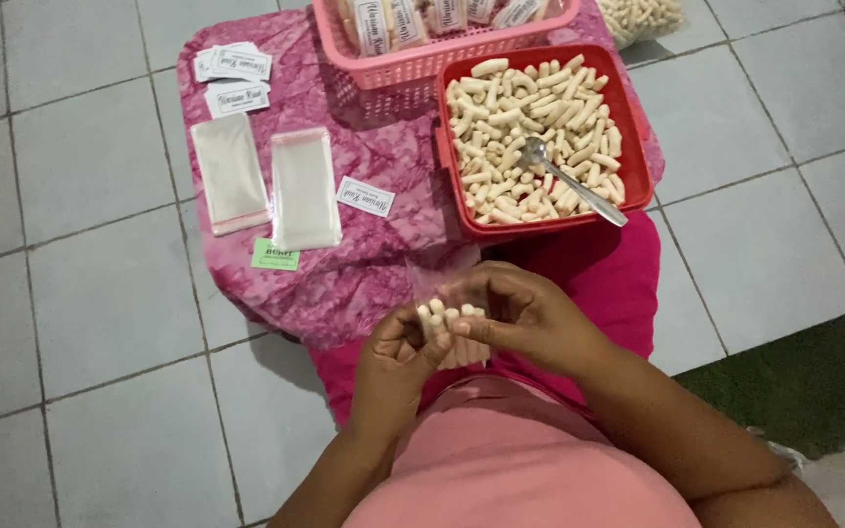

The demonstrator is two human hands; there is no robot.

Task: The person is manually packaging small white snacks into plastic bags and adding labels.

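Nearest the camera, both hands meet over the lap. The left hand (398, 352) closes its grip around the lower part of a small clear bag (450, 311) packed with pale finger-shaped snacks; the sticks stand upright just at 2 o'clock from its thumb. The right hand (520, 313) curls over from 3 o'clock, fingers pinched shut on the bag's upper edge, so the bag sits between the two grips, touching both.

Beyond, at 12 o'clock, a pink patterned cloth (383, 166) covers the table. On it at 10 o'clock lie two empty clear sleeves (303, 188), a small green slip (275, 255) and white paper labels (365, 196). At 1 o'clock a red tray (540, 227) holds loose snack sticks and a metal spoon (569, 181). Farthest, a pink basket (413, 68) carries filled, labelled packets.
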